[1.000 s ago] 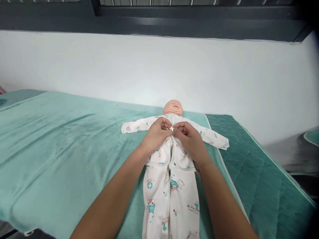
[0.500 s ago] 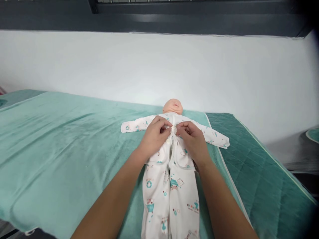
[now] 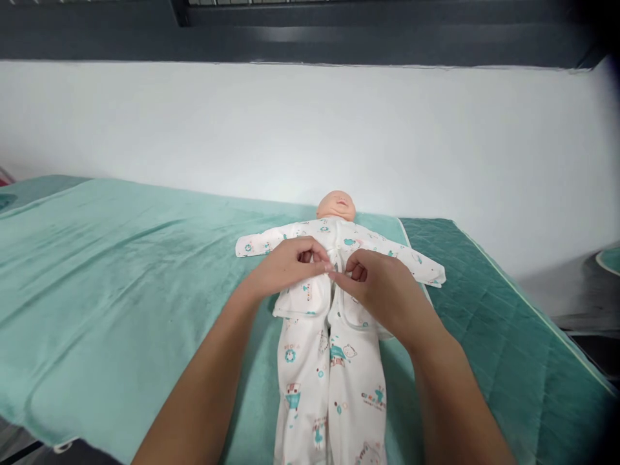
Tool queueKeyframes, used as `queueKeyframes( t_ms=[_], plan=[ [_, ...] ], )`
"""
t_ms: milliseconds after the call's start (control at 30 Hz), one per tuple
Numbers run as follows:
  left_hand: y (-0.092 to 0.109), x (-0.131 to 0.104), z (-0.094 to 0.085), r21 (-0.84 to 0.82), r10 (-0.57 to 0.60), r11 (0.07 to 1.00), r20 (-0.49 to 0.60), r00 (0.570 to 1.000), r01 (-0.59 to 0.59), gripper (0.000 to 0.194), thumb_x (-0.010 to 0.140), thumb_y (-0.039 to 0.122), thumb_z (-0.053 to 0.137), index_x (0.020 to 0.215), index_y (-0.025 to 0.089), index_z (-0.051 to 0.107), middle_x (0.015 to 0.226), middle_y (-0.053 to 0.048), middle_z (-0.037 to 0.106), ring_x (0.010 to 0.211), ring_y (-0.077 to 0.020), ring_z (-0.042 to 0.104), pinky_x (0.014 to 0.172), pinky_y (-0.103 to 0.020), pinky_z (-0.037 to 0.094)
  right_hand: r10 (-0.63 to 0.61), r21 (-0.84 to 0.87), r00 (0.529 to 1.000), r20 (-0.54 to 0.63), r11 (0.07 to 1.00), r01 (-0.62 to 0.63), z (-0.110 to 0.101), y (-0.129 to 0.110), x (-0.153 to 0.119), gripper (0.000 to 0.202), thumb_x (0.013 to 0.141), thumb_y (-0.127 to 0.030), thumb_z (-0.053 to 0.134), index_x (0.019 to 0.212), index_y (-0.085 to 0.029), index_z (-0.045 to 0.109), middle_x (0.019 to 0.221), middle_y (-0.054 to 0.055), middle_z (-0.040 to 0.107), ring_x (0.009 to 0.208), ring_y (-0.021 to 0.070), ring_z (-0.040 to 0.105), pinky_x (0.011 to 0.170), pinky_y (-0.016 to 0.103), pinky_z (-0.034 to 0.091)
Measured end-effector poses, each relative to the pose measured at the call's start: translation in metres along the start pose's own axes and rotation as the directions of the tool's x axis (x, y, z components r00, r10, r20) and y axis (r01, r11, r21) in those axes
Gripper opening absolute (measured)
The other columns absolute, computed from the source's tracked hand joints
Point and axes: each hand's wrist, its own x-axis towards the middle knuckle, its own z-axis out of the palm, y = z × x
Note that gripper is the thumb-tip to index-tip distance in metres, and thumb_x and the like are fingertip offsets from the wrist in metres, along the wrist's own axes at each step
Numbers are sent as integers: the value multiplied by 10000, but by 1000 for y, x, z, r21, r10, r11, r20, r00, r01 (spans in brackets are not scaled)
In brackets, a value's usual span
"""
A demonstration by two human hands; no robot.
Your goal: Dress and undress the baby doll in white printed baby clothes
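A baby doll [image 3: 336, 205] lies on its back, its head at the far side and its arms stretched out sideways. It wears a white printed jacket [image 3: 303, 300] that fastens down the front and matching trousers [image 3: 310, 368]. My left hand [image 3: 295, 263] pinches the jacket's left front edge at the chest. Opposite it, my right hand [image 3: 380, 284] is closed on the right front edge, thumb and fingertips almost touching those of the left. Below my hands the two front flaps hang apart. Whatever button lies between my fingertips is hidden.
Under the doll spreads a light green blanket [image 3: 130, 278], with a darker quilted green cover [image 3: 489, 323] at the right. Behind the bed stands a white wall [image 3: 290, 129], with a dark metal beam [image 3: 339, 42] above it.
Both hands have moved down the jacket front, away from the upper button, and my wrists have spread outward. The doll has stayed in place.
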Motion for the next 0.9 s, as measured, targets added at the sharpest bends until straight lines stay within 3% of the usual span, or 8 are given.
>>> queueKeyframes(
  t_ms=[100,233,367,467,567,700,900],
  plan=[
    [-1,1,-3,59,48,997,105,993,-55,177,776,379,726,834,214,698,899,-13,620,821,-147,509,719,-269,404,16,-92,997,81,996,-8,-1,-6,-5,204,842,-310,614,702,-223,494,692,-13,586,632,146,474,559,276,294],
    [-3,2,-3,66,47,996,109,993,-55,126,794,335,703,812,211,692,908,-11,614,818,-140,511,728,-268,406,18,-107,998,60,994,-11,-2,-8,-7,178,843,-192,496,672,-218,455,684,-15,573,616,140,444,558,281,282],
    [3,-1,1,-24,22,999,11,1000,-22,179,841,373,655,828,194,651,810,4,610,721,-119,493,678,-263,405,78,217,987,142,970,-108,-7,-1,-5,153,854,-251,529,707,-220,554,640,-34,566,607,128,497,568,269,348],
    [9,-3,5,-121,15,993,-12,1000,-17,202,836,387,662,832,188,631,779,9,597,713,-115,516,662,-255,411,112,519,970,216,829,-211,-8,4,-2,143,867,-318,575,773,-217,611,641,-40,565,602,118,526,574,254,395],
    [13,-4,9,-151,-9,988,65,998,19,179,822,361,669,807,186,635,731,19,565,673,-104,498,628,-246,393,95,701,966,242,671,-242,-3,7,2,166,852,-359,638,788,-205,633,631,-45,552,583,102,516,556,236,400],
    [11,-3,7,-195,-53,978,115,992,75,178,806,363,681,809,186,658,717,17,567,655,-102,493,607,-244,378,74,766,964,254,593,-247,4,9,6,188,816,-379,705,785,-198,664,612,-43,560,557,92,504,532,228,402],
    [5,-3,1,-269,-35,959,176,984,82,198,797,359,707,887,182,709,828,-27,653,762,-132,570,692,-268,442,75,749,963,258,614,-248,6,12,6,226,800,-414,729,774,-196,676,637,-27,602,563,95,523,538,232,434]
  ],
)
